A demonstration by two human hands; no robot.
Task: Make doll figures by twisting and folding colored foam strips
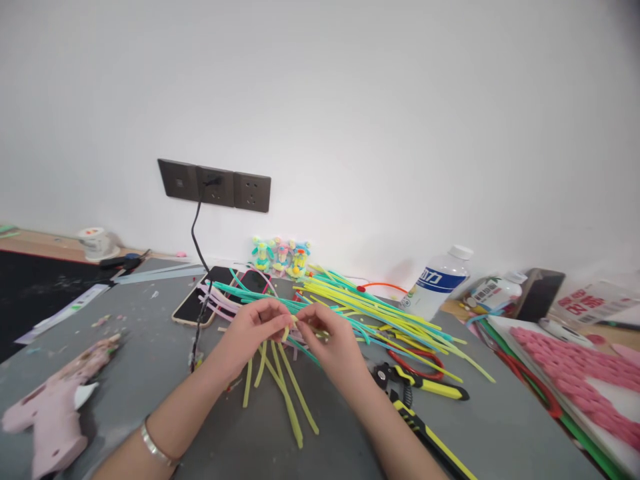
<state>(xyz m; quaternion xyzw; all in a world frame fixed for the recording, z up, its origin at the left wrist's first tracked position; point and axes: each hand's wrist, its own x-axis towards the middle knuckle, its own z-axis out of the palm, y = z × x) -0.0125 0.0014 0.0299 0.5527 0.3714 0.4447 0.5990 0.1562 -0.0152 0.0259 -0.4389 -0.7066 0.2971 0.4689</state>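
Note:
My left hand [265, 324] and my right hand [323, 332] meet over the middle of the table, fingers closed in pinches on one short piece of yellow pipe cleaner [287, 332]. The fingers cover most of that piece. Below them lie several loose yellow-green pipe cleaners [291, 403], fanned out toward me. Just behind the hands, long teal pipe cleaners [239, 291] and yellow pipe cleaners [373, 305] spread in a pile to the right. Pale purple ones [220, 303] lie at the left of the pile.
A pink glue gun [55, 413] lies at left, and yellow-black wire strippers [417, 387] at right. Phones [193, 305] and a black cord [197, 233] are behind my left hand. Small fuzzy figures [281, 257] stand by the wall. A water bottle [440, 283] and pink braided piece [565, 367] are right.

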